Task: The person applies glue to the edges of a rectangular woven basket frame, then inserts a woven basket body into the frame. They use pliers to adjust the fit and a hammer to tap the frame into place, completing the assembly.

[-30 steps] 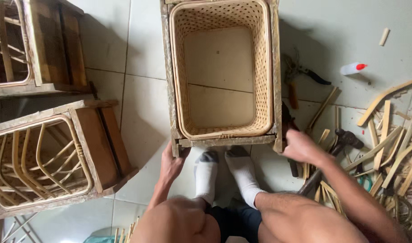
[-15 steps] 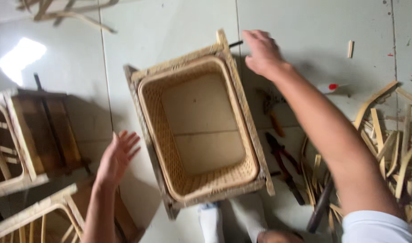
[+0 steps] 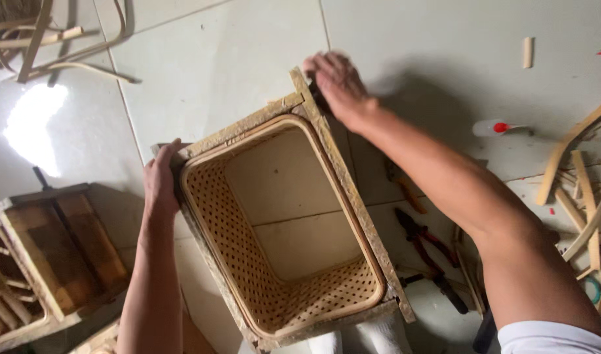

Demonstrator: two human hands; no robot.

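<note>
A rectangular woven rattan basket (image 3: 353, 203) with a rough wooden rim stands open-topped on the tiled floor, turned at an angle. My left hand (image 3: 160, 178) grips the rim at its far left corner. My right hand (image 3: 338, 82) presses flat on the far right corner of the rim, arm stretched out over the floor. The basket's inside is bare, showing the floor tiles through its open bottom. White-socked feet (image 3: 353, 337) touch the near end.
A wooden crate-like frame (image 3: 58, 242) sits at the left. Pliers (image 3: 421, 239) and other hand tools lie right of the basket. Cut rattan strips (image 3: 576, 183) are scattered at the right, near a small white bottle with a red cap (image 3: 494, 128). Bent cane pieces (image 3: 58, 39) lie top left.
The basket has been rotated and tilted. My left hand, open in the air half a second ago, now grips the left corner. My right hand stays on the far corner.
</note>
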